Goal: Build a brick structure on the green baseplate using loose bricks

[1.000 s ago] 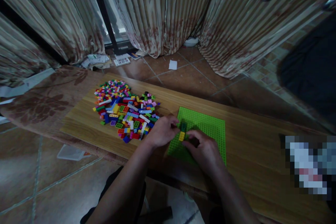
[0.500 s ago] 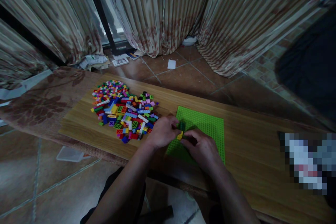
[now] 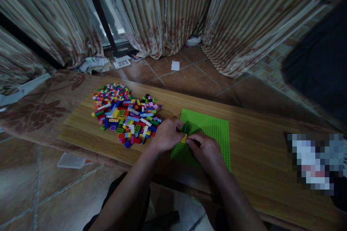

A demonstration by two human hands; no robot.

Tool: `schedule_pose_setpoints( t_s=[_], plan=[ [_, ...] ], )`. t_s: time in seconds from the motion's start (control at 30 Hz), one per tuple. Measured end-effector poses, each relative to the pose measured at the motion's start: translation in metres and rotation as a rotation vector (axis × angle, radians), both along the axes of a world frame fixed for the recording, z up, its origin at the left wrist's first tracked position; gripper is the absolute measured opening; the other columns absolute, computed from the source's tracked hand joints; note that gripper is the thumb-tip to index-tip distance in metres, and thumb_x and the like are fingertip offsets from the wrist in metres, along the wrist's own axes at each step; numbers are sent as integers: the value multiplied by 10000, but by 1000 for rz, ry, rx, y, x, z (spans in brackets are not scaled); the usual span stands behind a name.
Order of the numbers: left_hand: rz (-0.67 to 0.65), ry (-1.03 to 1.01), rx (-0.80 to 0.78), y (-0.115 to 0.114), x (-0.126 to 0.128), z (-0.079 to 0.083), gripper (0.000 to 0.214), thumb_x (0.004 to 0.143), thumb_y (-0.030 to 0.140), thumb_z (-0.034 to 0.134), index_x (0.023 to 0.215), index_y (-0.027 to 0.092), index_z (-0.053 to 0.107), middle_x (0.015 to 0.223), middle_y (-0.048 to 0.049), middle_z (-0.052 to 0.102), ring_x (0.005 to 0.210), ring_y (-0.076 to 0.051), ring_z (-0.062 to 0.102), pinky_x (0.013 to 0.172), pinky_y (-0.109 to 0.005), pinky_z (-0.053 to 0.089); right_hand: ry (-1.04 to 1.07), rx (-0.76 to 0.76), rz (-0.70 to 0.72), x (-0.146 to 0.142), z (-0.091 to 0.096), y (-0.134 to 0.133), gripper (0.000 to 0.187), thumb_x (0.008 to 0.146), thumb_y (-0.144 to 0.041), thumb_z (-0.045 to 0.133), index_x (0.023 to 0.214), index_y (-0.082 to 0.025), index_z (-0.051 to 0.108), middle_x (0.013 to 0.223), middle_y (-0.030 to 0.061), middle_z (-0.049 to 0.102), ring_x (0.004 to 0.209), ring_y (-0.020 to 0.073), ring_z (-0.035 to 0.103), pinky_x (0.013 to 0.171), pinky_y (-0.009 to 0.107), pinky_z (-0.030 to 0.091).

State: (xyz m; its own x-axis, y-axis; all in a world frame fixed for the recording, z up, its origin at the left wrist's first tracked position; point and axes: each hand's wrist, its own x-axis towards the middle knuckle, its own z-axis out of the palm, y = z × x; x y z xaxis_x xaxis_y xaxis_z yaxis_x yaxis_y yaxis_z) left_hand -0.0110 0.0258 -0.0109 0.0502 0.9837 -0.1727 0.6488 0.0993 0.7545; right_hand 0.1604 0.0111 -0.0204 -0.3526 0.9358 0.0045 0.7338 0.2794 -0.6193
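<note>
Reaching forward, both hands (image 3: 168,136) (image 3: 208,150) — curled, close together, clamped on yellow brick (image 3: 183,139), over baseplate (image 3: 211,126)

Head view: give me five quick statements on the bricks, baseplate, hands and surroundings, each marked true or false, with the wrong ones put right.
1. The green baseplate lies on the wooden table. True.
2. The brick pile lies to the person's right of the green baseplate. False: it lies to the left.
3. Both hands are over the brick pile. False: the left hand and right hand meet near the yellow brick at the green baseplate.
4. A dark green brick is just beyond the yellow brick. True.
5. The white paper lies on the wooden table. False: the white paper is on the tiled floor.
</note>
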Motion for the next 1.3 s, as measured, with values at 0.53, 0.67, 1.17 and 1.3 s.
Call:
schedule_pose_setpoints(
  t_s=[0.53, 0.67, 1.17, 1.3],
  plan=[
    [18, -15, -30, 2, 0, -1, 260, 698, 157, 665, 954, 152, 714, 854, -25, 733, 783, -167, 671, 716, -252, 510, 102, -76, -113, -4, -7, 4, 143, 840, -299, 620, 799, -259, 750, 830, 21, 739, 763, 184, 672, 734, 316, 478],
    [15, -22, -24, 2, 0, -3, 255, 704, 153, 660, 953, 142, 711, 860, -31, 736, 789, -167, 672, 719, -254, 511, 101, -84, -126, -5, -8, 5, 145, 830, -305, 620, 796, -260, 754, 828, 21, 743, 756, 186, 675, 728, 320, 483],
    [25, 29, -54, 5, 0, -2, 167, 686, 161, 691, 852, 154, 699, 812, -24, 718, 762, -163, 651, 679, -252, 481, 74, -128, -182, -11, 0, 8, 127, 778, -274, 648, 721, -264, 761, 736, 3, 756, 662, 186, 672, 649, 311, 470],
    [30, 52, -54, 4, 1, -4, 155, 693, 193, 697, 845, 168, 694, 781, -13, 708, 732, -156, 637, 654, -247, 470, 87, -113, -183, -10, -1, 10, 112, 763, -253, 661, 711, -263, 759, 740, 2, 761, 690, 192, 689, 677, 316, 485]
  ],
)
